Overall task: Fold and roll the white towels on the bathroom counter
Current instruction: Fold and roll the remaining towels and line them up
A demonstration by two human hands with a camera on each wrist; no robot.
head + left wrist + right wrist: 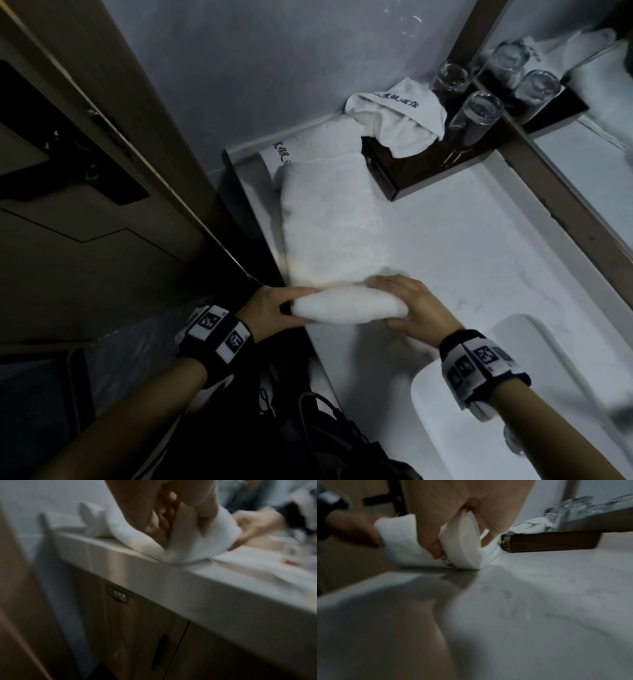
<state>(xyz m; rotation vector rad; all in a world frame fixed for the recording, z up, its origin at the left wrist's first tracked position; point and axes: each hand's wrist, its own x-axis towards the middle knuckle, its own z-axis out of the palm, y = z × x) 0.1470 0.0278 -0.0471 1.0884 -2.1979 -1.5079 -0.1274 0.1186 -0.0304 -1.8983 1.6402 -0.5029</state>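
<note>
Towel [329, 219] lies flat on the tabletop [462, 240], long axis running away from the person, along the tabletop's left edge. Near end is wound into a roll [349, 305] that lies crosswise, at the front edge of the tabletop; the rest of the towel is still flat beyond it.

Left hand [274, 308] grips the roll's left end: thumb under the near side, fingers [164, 520] curled over the top. Left wrist view shows the fingers bent into the cloth; picture is blurred.

Right hand [414, 308] grips the roll's right end. Right wrist view shows the thumb on the near side and the fingers [501, 520] on the far side, curled around the roll, with the spiral end face visible between them.

A second towel [397, 120], printed with dark characters, sits crumpled on the dark wooden tray [394, 178] at the back of the tabletop. Upturned glasses [476, 113] stand on the tray beside it, against the mirror [589, 144]. Another printed white piece [284, 150] shows just beyond the flat towel's far end; cannot tell whether it is part of that towel. Basin [479, 411] lies at the near right, beneath the right wrist.
</note>
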